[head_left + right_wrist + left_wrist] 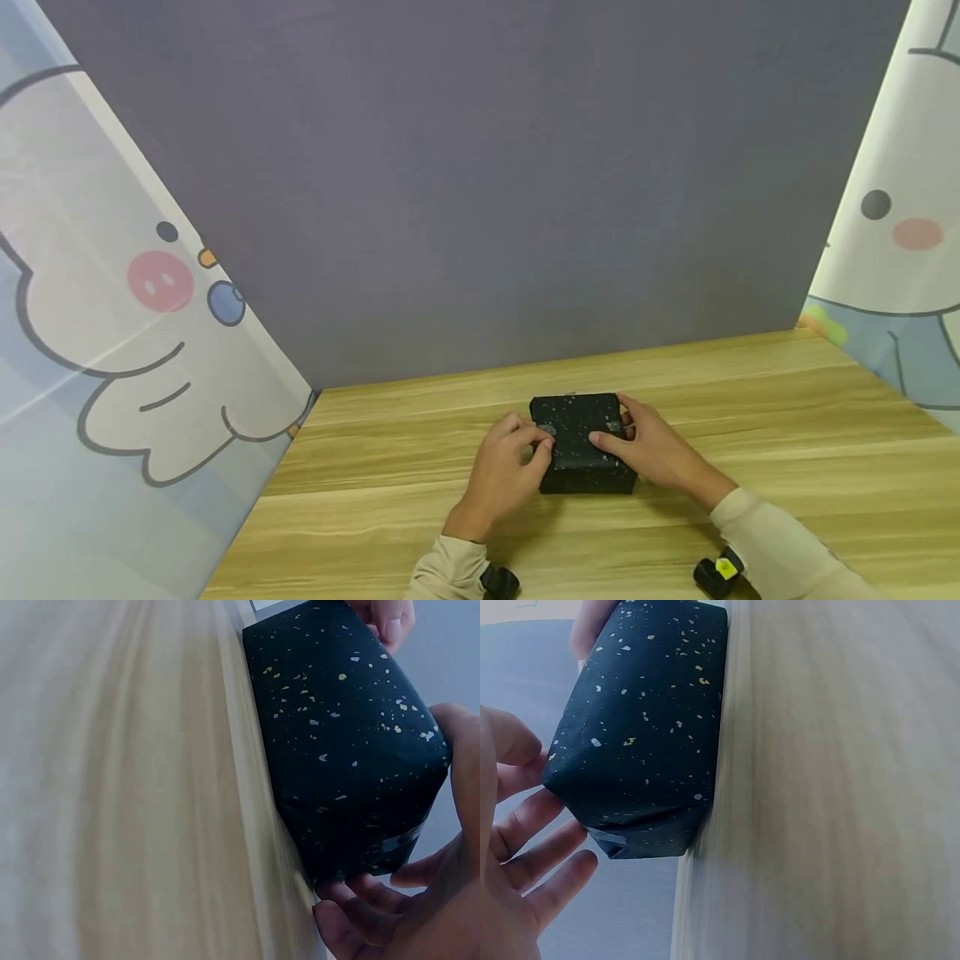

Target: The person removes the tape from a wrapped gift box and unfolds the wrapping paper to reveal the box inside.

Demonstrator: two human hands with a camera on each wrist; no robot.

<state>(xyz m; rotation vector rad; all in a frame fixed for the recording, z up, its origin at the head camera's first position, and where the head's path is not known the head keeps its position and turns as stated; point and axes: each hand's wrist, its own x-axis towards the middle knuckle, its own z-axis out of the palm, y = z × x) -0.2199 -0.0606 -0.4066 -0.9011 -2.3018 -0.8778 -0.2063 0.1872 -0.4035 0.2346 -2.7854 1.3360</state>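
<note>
A box wrapped in black paper (574, 450) with white and gold flecks sits on the table in the head view. My left hand (507, 467) brings thumb and index finger together at its upper left edge, beside a small grey shiny patch (548, 429); the other fingers spread loosely in the left wrist view. My right hand (654, 443) holds the opposite side, thumb on top and fingers along the side. Near that thumb lies another grey patch (615, 426) with a thin pale end. Folded paper (649, 836) shows at the box's end in the left wrist view.
The wood-grain table (390, 500) runs back to a plain grey panel (480, 183). Cartoon-printed sheets (112, 333) hang at left and right. Black devices are strapped at both wrists, one at the left cuff (499, 581).
</note>
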